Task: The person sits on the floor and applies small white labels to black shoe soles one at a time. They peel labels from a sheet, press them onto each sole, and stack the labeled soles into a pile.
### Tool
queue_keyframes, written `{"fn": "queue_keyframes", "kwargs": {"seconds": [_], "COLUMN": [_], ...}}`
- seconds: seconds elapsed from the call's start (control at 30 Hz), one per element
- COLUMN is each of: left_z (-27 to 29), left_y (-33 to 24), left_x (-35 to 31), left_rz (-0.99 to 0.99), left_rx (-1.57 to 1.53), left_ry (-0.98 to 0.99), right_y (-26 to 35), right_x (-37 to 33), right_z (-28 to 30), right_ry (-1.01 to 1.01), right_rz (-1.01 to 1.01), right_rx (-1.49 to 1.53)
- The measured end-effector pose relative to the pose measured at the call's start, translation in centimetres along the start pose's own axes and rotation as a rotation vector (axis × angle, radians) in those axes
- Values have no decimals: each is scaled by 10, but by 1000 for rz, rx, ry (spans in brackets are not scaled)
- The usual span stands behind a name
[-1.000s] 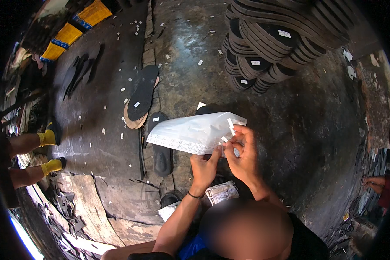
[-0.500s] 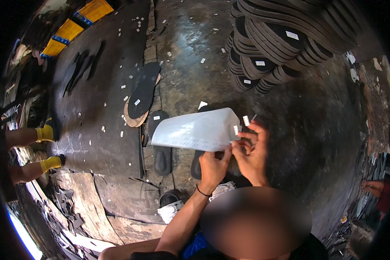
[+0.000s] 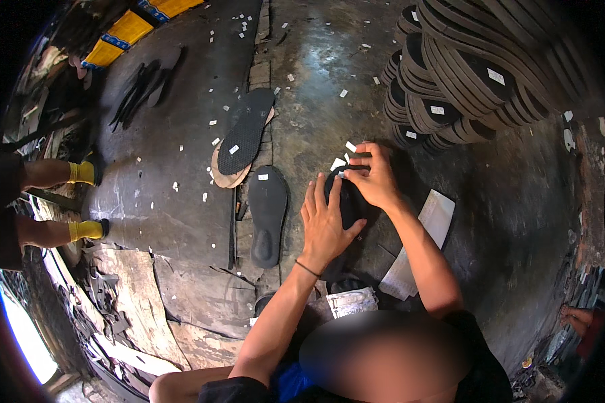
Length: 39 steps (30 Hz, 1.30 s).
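Note:
My left hand (image 3: 324, 225) lies over a black shoe sole (image 3: 346, 205), its fingers stretched out and the thumb apart. At the toe end of that sole, the fingers of my right hand (image 3: 375, 178) are bent and press a small white sticker (image 3: 342, 174). More white stickers (image 3: 351, 146) cling to its fingertips. The rest of the sole is partly hidden under my hands. To the left lies a matching black sole (image 3: 267, 215) with a white sticker on its toe. A pale sticker sheet (image 3: 420, 245) rests on the floor beside my right forearm.
A textured black sole (image 3: 249, 127) lies over tan pieces (image 3: 221, 173) farther off. Stacked soles (image 3: 444, 80) fill the far right. Small white stickers are scattered over the dark floor mat (image 3: 175, 121). Another person's yellow-socked feet (image 3: 84, 230) stand at left, near yellow packages (image 3: 129, 29).
The sheet has left my hands and now lies at right. Both hands have moved to the right-hand sole, my left hand spreading over it and my right at its toe.

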State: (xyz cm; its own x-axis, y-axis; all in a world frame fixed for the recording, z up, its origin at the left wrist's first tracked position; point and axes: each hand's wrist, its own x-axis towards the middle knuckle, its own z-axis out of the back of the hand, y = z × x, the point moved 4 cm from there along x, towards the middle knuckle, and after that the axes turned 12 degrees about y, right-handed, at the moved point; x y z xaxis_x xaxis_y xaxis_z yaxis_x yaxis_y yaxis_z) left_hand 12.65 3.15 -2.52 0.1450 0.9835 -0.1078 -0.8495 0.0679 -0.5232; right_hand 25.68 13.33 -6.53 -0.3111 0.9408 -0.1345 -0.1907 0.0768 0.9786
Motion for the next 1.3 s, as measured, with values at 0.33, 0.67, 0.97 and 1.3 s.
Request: {"fn": "queue_keyframes", "kwargs": {"seconds": [0.33,0.67,0.97,1.3], "left_z": [37,-17,10,-27], "left_y": [35,9,20,14], "left_x": [0,11,12,17], "left_rz": [296,27,-28,85], "left_rx": [220,-85,41,-53], "left_ry": [-105,126,50,82], "right_y": [-13,-9,-23,-11], "right_x": [-8,-10,-17,-14], "right_z": [13,9,-4,-4], "right_ry": [4,-90,17,-134], "right_rz": [-157,22,-228,88], "right_rx": [-55,-367,-164,-544]}}
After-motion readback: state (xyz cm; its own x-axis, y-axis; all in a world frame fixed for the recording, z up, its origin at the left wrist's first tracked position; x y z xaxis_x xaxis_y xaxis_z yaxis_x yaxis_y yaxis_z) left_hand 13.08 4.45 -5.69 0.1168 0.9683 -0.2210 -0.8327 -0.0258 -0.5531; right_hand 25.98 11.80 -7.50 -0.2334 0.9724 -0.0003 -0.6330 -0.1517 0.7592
